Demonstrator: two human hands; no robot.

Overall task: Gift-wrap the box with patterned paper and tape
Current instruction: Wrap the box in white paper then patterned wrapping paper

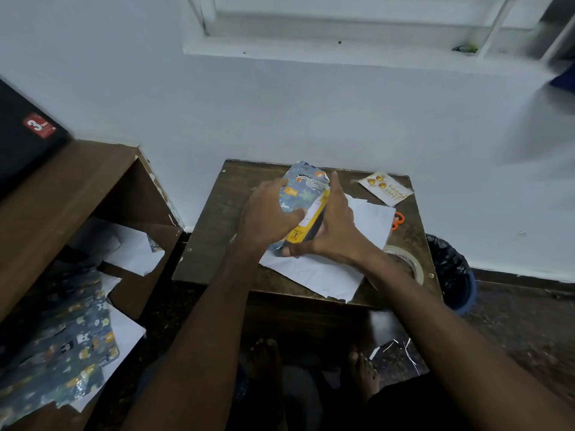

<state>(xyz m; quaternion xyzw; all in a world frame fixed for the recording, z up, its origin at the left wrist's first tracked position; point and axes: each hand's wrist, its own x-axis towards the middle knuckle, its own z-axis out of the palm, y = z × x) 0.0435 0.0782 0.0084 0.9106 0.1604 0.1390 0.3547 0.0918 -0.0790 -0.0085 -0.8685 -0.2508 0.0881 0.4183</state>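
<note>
Box (306,220) sitting mid-table, long axis running away from the person, only partly covered. Patterned paper (303,188), blue with animals, is lying over its left side and far end; the yellow and dark printed faces are showing bare on the right and near end. The paper's white underside (317,270) is spreading out flat beneath and to the right of the box.

Left hand (267,217) is pressing the patterned flap down onto the box from the left, fingers curling over the paper's edge. Right hand (334,230) is bracing the box's right side, fingers fairly straight and pointing away, thumb reaching under the near end. Whether the thumb is pinching paper there, cannot tell.

Progress, by my reading: early to middle. One flap is being brought over; the opposite side is not yet wrapped, both ends look unfolded, and no tape is visible on the paper.

Tape roll (407,262) is waiting just beside the right forearm, near the table's (217,244) right edge. Orange scissors (397,220) are peeking from behind the sheet. A small card with gold ornaments (385,188) is lying at the far right corner. More patterned paper and white scraps (62,343) are piling on the shelf unit to the left. A lined bin (452,272) is standing on the floor at right.
</note>
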